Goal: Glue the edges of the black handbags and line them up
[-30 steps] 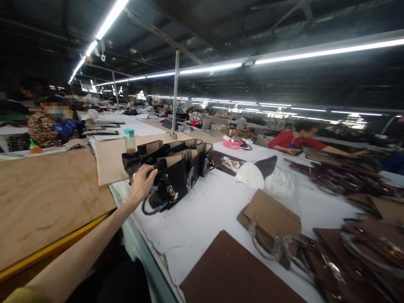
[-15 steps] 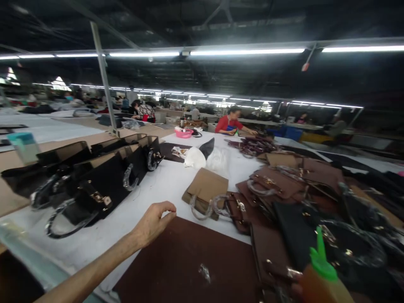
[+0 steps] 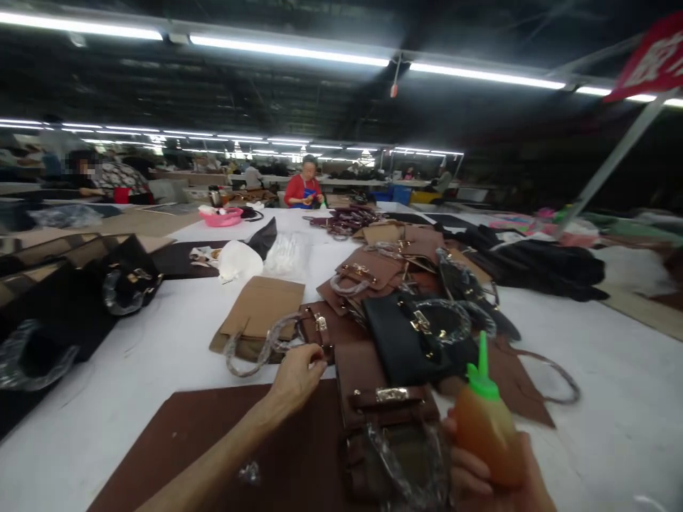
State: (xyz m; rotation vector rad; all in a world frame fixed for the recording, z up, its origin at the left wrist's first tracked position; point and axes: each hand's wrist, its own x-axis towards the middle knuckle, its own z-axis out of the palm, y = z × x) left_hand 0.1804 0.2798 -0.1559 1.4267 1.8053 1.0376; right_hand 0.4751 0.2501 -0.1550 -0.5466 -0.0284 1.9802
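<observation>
Dim factory hall, strip lights (image 3: 293,51) across the top of the frame, and a long white-covered worktop (image 3: 565,327) running through the middle. Biggest thing on it is the messy heap of brown and black leather-look handbags, centre to right, with one dark handbag with a plastic-wrapped handle (image 3: 398,341) lying across it. Row of upright black handbags (image 3: 64,313) at the left edge. Flat dark-brown sheet (image 3: 186,419) fills lower left, and a brown bag with a shiny metal clasp (image 3: 360,370) sits right beside it.

So what changed: a second ago the left hand (image 3: 299,377) was at the black row, now it's over the sheet's far edge near the brown bags, so I'd guess attention has moved to those. Its fingers are curled; can't tell if they pinch anything. Right hand (image 3: 469,473), lower right, is wrapped round a green-nozzled squeeze bottle of amber liquid (image 3: 491,434).
</observation>
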